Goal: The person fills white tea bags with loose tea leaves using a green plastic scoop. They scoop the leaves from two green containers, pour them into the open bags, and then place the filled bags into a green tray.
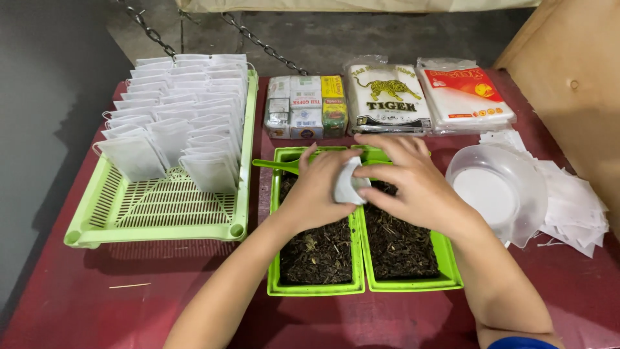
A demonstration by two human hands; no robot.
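Both my hands hold one small white filter bag (347,185) above two green trays of dark loose tea. My left hand (315,190) grips the bag's left side over the left tea tray (315,288). My right hand (407,179) pinches its right side and top over the right tea tray (413,284). A green spoon (274,165) lies across the far end of the left tea tray, its bowl hidden behind my left hand.
A green slotted basket (155,220) at left holds several rows of filled white bags (177,116). Tea boxes (305,106) and two plastic packets (387,97) line the far edge. At right lie a clear plastic bowl (497,190) and a heap of flat white bags (575,207).
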